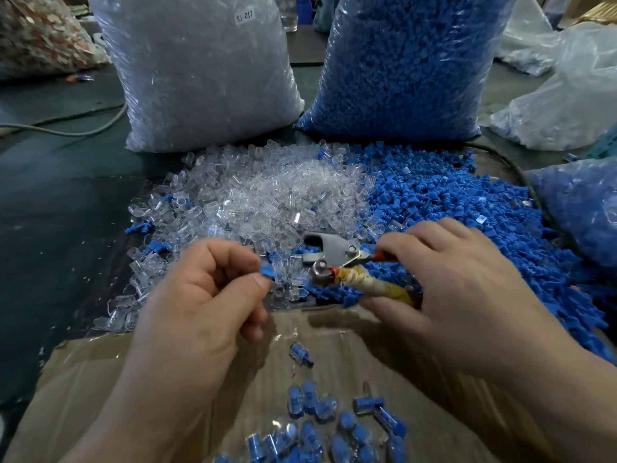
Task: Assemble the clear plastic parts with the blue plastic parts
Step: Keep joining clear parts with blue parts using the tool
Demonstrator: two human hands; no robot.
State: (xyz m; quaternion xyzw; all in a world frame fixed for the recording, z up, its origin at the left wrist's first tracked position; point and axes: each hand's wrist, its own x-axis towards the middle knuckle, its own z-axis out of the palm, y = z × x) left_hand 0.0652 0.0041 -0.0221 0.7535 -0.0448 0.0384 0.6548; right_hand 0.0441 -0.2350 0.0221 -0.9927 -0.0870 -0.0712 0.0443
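A heap of clear plastic parts (267, 192) lies mid-table, with a heap of blue plastic parts (467, 208) to its right. My left hand (203, 295) pinches a small blue part fitted to a clear part (272, 275) between thumb and fingers. My right hand (460, 289) grips metal pliers (337, 259) by handles wrapped in yellowish tape; the jaws point left toward the held piece and stand slightly apart from it. Several assembled blue-and-clear pieces (320, 416) lie in a plastic-lined cardboard box (100, 389) below my hands.
A tall bag of clear parts (200, 71) and a tall bag of blue parts (407, 61) stand behind the heaps. More plastic bags (567, 105) lie at the right. A grey cable (66, 128) crosses the dark table at the left.
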